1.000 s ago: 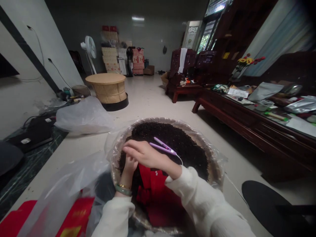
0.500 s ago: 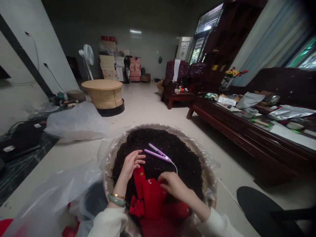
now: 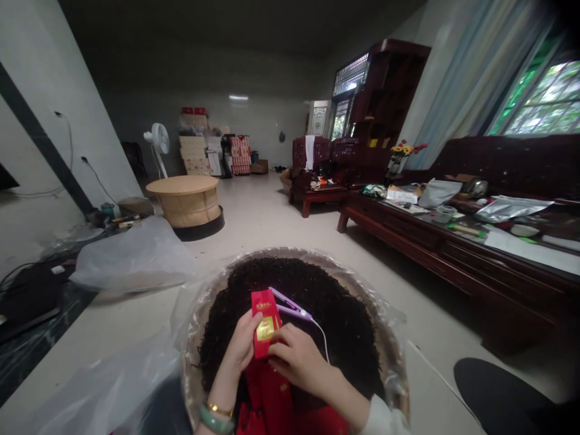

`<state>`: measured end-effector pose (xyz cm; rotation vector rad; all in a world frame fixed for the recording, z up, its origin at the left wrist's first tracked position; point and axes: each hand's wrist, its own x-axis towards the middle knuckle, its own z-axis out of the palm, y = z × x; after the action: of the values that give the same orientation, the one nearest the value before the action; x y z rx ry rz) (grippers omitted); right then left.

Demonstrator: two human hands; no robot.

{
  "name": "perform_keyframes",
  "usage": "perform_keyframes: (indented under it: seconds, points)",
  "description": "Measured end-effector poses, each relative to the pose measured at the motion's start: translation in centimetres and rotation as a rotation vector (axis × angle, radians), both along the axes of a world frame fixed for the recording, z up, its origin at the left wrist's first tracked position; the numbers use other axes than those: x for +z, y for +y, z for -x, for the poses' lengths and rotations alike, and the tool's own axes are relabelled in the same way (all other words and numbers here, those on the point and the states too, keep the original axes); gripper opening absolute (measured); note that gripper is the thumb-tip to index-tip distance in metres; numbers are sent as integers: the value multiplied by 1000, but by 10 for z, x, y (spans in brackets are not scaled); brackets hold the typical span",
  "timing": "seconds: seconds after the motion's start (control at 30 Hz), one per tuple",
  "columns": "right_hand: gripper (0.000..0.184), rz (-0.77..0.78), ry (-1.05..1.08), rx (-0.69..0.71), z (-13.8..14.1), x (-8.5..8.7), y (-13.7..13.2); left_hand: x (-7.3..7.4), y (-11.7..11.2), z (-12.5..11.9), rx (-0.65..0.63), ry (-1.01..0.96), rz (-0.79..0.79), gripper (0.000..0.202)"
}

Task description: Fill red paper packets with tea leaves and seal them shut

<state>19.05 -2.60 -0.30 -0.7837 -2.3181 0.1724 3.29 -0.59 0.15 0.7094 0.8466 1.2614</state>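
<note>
A red packet [image 3: 261, 299] with gold print and a gold label stands tilted over the basket. My left hand [image 3: 242, 345] is closed on its left side, thumb across the front. At its lower right edge the curled fingers of my right hand [image 3: 299, 361] pinch it; their tips are partly hidden. Just behind lies a purple hair straightener [image 3: 298, 312], its jaws apart, on dark dried leaves that look like tea [image 3: 338, 320]. More red packets [image 3: 277, 403] lie below my hands, partly covered by my right arm.
The leaves fill a round basket lined with clear plastic [image 3: 399, 350]. A white cord [image 3: 446, 379] runs over its right side. Plastic bags [image 3: 136, 257] lie on the left. A round wooden stand [image 3: 188, 205] is farther back, and a cluttered dark wooden table [image 3: 435, 257] is at right.
Both hands have come together on a red packet, which is now raised in front of the straightener. Before, the left hand was spread and the right was over the red packets. The view has tilted up.
</note>
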Motion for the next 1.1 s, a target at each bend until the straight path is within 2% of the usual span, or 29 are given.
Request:
perform_keyframes:
  seconds: [0.07,0.13,0.2,0.33,0.47,0.53,0.7,0.83,0.93,1.03,1.1]
  points:
    - [25,68,80,-14,-3,3,7,-2,-2,0,-38,41,-18,39]
    - [44,88,153,-124,-6,12,20,-5,-3,0,-75,81,-34,44]
    - [53,71,120,-190,-7,21,35,-7,-4,-1,-114,128,-39,49]
    - [40,20,25,-137,3,22,51,-10,-5,-1,-115,227,-51,52]
    - [25,-4,117,-109,14,11,49,-8,-5,6,-75,337,-100,45]
    - [20,63,164,-126,17,9,49,-7,-6,10,-79,398,-120,40]
    - [14,368,186,-258,22,15,52,-12,-6,15,-69,539,-145,28]
    - [12,460,92,-224,20,22,51,-16,-6,20,-32,595,-141,33]
    - [11,464,119,-187,15,30,48,-14,-6,27,41,699,-194,40]
    - [10,464,161,-156,10,39,46,-10,-3,33,180,945,-366,24]
    - [9,473,213,-135,9,41,45,-9,-1,35,260,1042,-454,22]
